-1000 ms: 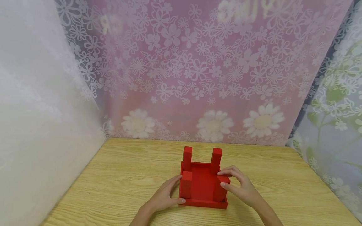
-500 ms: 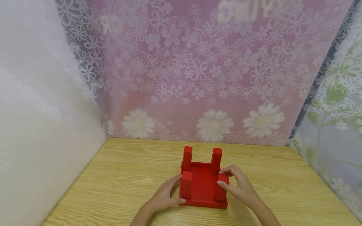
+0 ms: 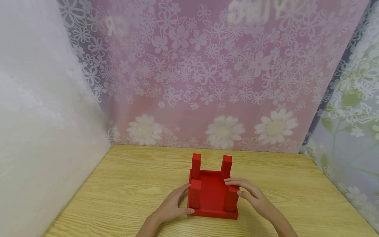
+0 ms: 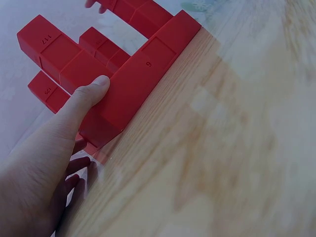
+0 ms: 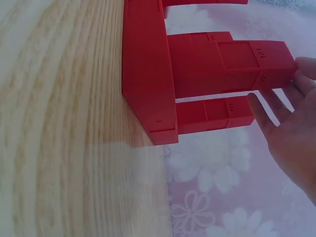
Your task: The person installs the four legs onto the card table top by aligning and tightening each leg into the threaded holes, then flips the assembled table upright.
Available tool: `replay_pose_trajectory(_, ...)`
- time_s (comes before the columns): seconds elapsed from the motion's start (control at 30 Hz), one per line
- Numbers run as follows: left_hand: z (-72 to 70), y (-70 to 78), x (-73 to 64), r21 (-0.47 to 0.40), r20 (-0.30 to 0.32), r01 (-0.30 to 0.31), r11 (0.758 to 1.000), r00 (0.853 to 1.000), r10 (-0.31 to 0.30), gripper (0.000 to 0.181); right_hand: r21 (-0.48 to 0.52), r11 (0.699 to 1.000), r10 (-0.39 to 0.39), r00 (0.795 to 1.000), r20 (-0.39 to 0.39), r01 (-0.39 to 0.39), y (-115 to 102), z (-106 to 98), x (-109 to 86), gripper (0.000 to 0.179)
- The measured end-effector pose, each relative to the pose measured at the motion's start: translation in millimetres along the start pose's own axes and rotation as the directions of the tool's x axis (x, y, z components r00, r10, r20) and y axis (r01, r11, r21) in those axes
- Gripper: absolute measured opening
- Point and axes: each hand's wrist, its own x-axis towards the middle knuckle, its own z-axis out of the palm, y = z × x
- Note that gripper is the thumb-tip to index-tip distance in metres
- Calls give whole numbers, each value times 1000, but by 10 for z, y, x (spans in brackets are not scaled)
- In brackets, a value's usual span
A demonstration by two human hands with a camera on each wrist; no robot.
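Note:
A shallow square red base (image 3: 211, 214) with a raised rim lies on the table, and red posts stand upright at its corners. Embossed numbers mark the parts, such as the near left post (image 4: 47, 42). My left hand (image 3: 170, 205) holds the base's near left corner, thumb on the front wall and fingers along the left side. At the near right post (image 3: 231, 199) is my right hand (image 3: 254, 196), its fingers loosely extended behind the post's top and its thumb at the right side. In the right wrist view, the thumb is right at that post's end (image 5: 276, 61).
Two far posts, the left one (image 3: 196, 166) and the right one (image 3: 226, 166), rise from the back corners. The wood-grain table (image 3: 133, 177) ends at a pink flowered curtain (image 3: 189, 82). White sheeting (image 3: 44, 115) hangs at the left and flowered cloth (image 3: 349, 131) at the right.
My right hand has loosened from its pinch at the near right post's top. Its thumb has shifted right and its fingers have straightened leftward. My left hand and the base stay put.

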Motion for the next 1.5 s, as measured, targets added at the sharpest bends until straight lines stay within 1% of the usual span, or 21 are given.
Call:
replay_pose_trajectory(0.03,-1,0,0,0,-1,-2,1000,1000,2,85,11,1000,-11,1000,14,11,5,-9,-3,38)
replay_pose_trajectory(0.1,-1,0,2,3,-1,-4,1000,1000,4,85,18,1000,-4,1000,30,4,1,-25,-9,39)
replay_pose_trajectory(0.17,-1,-4,3,8,0,-6,1000,1000,6,85,14,1000,24,999,39,-25,-9,-38,-16,39)
replay_pose_trajectory(0.23,0,-11,4,15,0,-7,1000,1000,7,85,1,1000,31,998,47,-31,-22,-47,-18,39)
replay_pose_trajectory(0.33,-7,-20,0,27,-1,-13,1000,1000,13,85,-18,998,62,997,51,-61,-29,-58,-26,39)
replay_pose_trajectory(0.5,-22,-20,-5,30,2,-11,1000,1000,11,84,-41,998,50,997,52,-48,8,-58,-44,41)
replay_pose_trajectory(0.6,-27,-20,-3,24,3,-8,1000,1000,8,84,-49,998,50,998,48,-48,22,-56,-51,41)
replay_pose_trajectory(0.87,-19,-7,-6,23,4,-2,1000,1000,2,85,-121,990,81,997,19,-78,-4,-32,-54,40)
replay_pose_trajectory(0.97,-12,-5,-9,21,5,3,1000,1000,-3,85,-172,979,107,994,-14,-107,-27,-24,-59,38)
replay_pose_trajectory(1.07,-7,-11,-6,22,4,6,1000,1000,-6,86,-232,958,153,985,-74,-167,-38,-19,-76,40)
replay_pose_trajectory(1.13,-8,-14,-5,24,4,6,1000,1000,-6,86,-262,942,185,976,-115,-209,-31,-14,-95,46)
replay_pose_trajectory(1.2,-9,-15,-3,28,5,11,1000,1000,-11,86,-272,933,205,969,-134,-235,-10,-10,-117,53)
replay_pose_trajectory(1.3,-6,-12,2,32,6,12,999,1000,-12,86,-283,927,218,967,-134,-248,52,-3,-158,60)
replay_pose_trajectory(1.37,-3,-9,5,38,5,6,999,1000,-7,85,-277,923,240,963,-126,-266,101,0,-190,63)
replay_pose_trajectory(1.43,-1,-4,6,41,4,0,999,1000,-1,85,-263,916,281,953,-114,-302,157,2,-229,65)
replay_pose_trajectory(1.5,-1,2,5,37,5,-2,999,1000,2,85,-241,903,339,935,-106,-355,212,2,-270,68)
